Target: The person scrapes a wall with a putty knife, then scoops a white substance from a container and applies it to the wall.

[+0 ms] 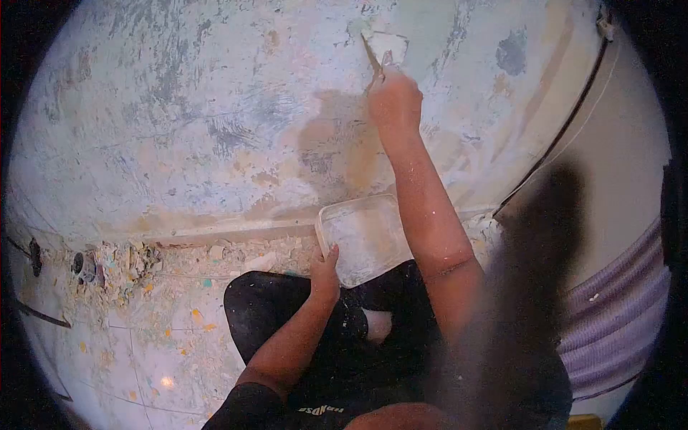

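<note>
My right hand (395, 104) is raised to the patchy wall (236, 86), its fingers closed around a putty knife (390, 47). The knife's pale, wide blade is at the wall surface; whether it touches cannot be told. Lower down, my left hand (325, 278) grips the near left edge of a clear plastic tub (331, 236), with the thumb along its side. The tub is tilted above my crossed legs, and whitish smears show in it. My right forearm hides part of its right edge.
Scraped paint flakes and debris (129, 272) lie along the wall's foot and over the tiled floor (150, 358). A dark cable (566, 140) runs down the right side of the wall. Purple ribbed fabric (616, 301) is at the right. A dark blur (537, 236) covers part of the view.
</note>
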Demonstrator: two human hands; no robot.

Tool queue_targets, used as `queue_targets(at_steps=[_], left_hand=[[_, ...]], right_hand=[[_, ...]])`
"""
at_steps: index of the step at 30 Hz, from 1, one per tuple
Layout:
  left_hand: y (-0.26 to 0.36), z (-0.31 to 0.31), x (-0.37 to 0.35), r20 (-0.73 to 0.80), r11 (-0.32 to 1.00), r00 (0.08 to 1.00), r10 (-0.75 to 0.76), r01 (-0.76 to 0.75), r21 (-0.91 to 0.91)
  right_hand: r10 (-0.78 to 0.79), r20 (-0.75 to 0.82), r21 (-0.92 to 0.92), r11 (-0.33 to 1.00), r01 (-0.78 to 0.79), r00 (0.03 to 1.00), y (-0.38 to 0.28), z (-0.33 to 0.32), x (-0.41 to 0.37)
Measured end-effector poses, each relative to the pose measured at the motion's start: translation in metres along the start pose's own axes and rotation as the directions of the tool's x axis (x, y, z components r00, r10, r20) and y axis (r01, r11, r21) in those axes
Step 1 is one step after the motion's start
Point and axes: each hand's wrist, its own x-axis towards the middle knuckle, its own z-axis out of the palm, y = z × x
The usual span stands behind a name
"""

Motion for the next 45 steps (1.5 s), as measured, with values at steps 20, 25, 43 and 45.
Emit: queue_targets(at_steps=[20, 25, 43, 45], left_hand=[[-0.002, -0.002, 0.005, -0.016, 0.999, 0.999, 0.03, -0.031, -0.037], [0.008, 0.006, -0.001, -0.021, 0.999, 0.999, 0.041, -0.041, -0.006], [0.005, 0.0, 0.002, -0.023, 0.996, 1.0, 0.002, -0.005, -0.095], [0.007, -0.003, 0.003, -0.033, 0.999, 0.999, 0.005, -0.007, -0.044]], right_hand=[[-0.056, -0.045, -0.035, 0.998, 0.055, 0.997, -0.008, -0.013, 0.003], [-0.026, -0.014, -0.062, 0.998, 0.025, 1.0, -0.003, -0.008, 0.007], [-0.071, -0.059, 0.12, 0.99, 0.078, 0.996, 0.016, -0.026, -0.05], [-0.101, 0.087, 0.282, 0.957, 0.073, 0.991, 0.024, -0.043, -0.088]])
